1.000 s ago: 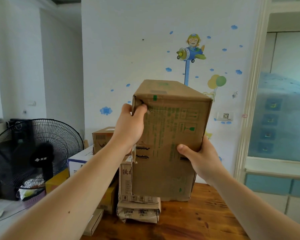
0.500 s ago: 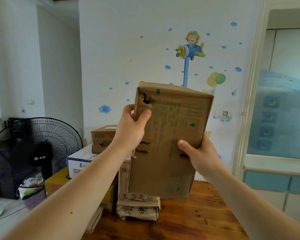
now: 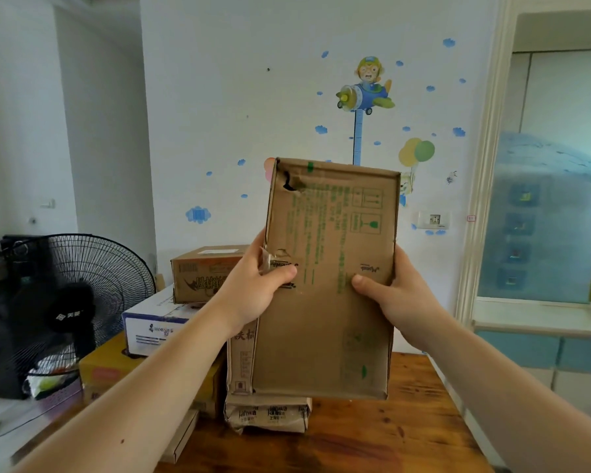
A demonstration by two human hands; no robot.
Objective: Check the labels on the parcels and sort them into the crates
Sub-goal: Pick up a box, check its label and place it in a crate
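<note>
I see a wooden table (image 3: 406, 435) spreading below both hands. A black fan (image 3: 69, 302) stands far out past the left hand. Between the hands, held upright above the table, is a tall brown parcel (image 3: 328, 319) with faded green print and a torn hole at its upper left; it hides much of the stack behind. Beyond the left forearm sit a yellow box (image 3: 106, 367), a white box (image 3: 154, 326) and a brown box (image 3: 202, 274) on top. The left hand (image 3: 253, 291) grips the parcel's left edge, the right hand (image 3: 403, 302) its right edge, thumbs in front.
</note>
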